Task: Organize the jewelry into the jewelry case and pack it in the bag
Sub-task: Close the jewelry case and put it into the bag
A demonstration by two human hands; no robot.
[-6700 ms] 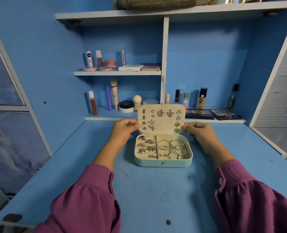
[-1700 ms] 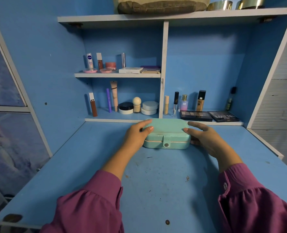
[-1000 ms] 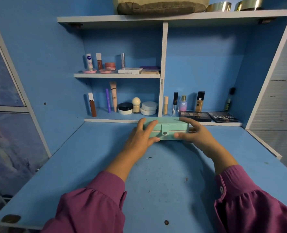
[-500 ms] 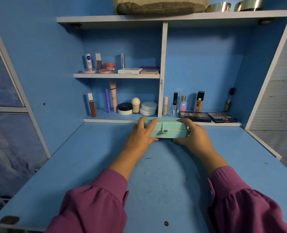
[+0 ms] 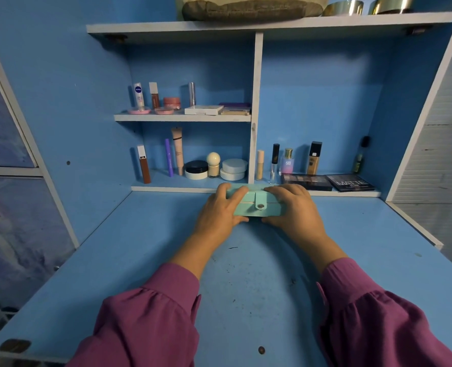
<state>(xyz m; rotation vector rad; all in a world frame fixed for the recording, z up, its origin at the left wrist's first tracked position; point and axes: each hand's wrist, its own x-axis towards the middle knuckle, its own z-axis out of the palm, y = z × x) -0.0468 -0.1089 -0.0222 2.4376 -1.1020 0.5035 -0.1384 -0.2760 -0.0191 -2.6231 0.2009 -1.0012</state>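
Centre frame, both hands are on the closed mint-green rectangular jewelry case, snap strap facing the camera. The left hand grasps its left end, fingers curled over the top; the right hand grasps the right end. The case is held at the far edge of the blue bench.

I see a blue desk with blue walls and white shelves up top — a cloudy window sits at the left.
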